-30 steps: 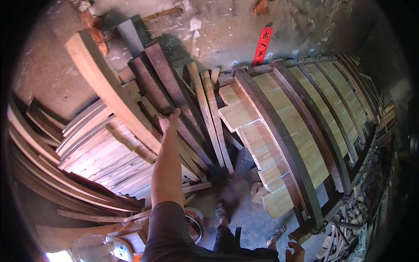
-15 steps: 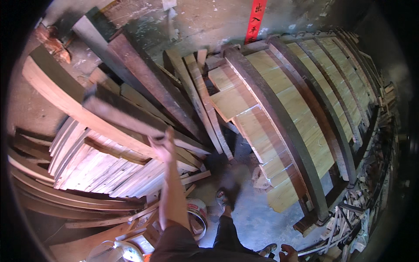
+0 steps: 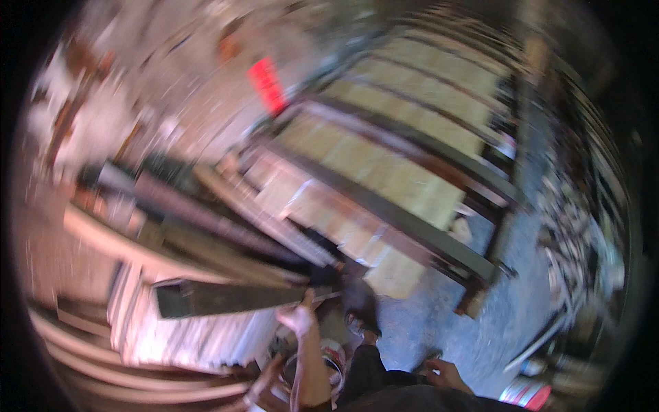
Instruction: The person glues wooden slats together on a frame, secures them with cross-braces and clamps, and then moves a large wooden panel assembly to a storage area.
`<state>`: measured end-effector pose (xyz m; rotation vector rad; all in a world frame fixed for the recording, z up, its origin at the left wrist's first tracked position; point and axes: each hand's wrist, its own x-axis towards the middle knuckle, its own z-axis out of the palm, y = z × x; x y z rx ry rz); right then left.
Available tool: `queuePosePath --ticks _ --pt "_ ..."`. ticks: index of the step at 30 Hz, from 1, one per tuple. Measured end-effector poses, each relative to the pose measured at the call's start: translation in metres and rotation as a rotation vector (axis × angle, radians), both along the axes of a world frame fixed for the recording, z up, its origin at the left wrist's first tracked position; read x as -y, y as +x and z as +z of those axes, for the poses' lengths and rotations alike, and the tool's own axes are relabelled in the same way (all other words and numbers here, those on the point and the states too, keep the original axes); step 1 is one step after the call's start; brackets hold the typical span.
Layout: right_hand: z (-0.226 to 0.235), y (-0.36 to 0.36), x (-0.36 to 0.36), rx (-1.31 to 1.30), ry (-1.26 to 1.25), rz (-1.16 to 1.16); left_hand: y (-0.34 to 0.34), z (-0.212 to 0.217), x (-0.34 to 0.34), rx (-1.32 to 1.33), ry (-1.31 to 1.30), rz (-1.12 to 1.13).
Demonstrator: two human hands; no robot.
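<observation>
A long dark wooden beam (image 3: pixel 226 299) slants across the left half of the head view. Its squared end points left, over a pale slatted stack of boards (image 3: pixel 199 336). My left hand (image 3: pixel 298 317) is closed on the beam's right part, thumb up along the wood; motion blurs the fingers. Low in the middle, my right hand (image 3: pixel 445 376) hangs by my body with loosely curled fingers, and nothing shows in it.
Curved and straight timbers (image 3: pixel 206 206) lean at the left. A long clamped panel of light boards (image 3: pixel 357 178) under dark crossbars fills the centre and right. A bucket (image 3: pixel 333 357) stands near my left forearm; wood scraps (image 3: pixel 563 247) lie far right.
The head view has swung to the right. With my left hand still on it, the dark beam has come away from the leaning timbers, its far end lowered to nearly level.
</observation>
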<state>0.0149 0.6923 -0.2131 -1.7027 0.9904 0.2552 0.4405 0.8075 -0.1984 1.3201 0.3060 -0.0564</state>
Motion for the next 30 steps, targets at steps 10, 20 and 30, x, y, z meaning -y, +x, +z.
queuePosePath --ticks 10,20,30 --pt "-0.093 -0.203 0.048 0.066 -0.441 -0.085 -0.250 0.190 0.067 0.319 -0.133 -0.450" --pt "-0.021 -0.287 0.136 0.324 -0.480 -0.279 -0.348 0.240 0.202 -0.005 -0.292 -0.407" --pt "0.010 -0.454 0.206 -0.076 -0.356 -0.606 -0.395 0.117 0.429 -0.452 -0.320 -0.676"
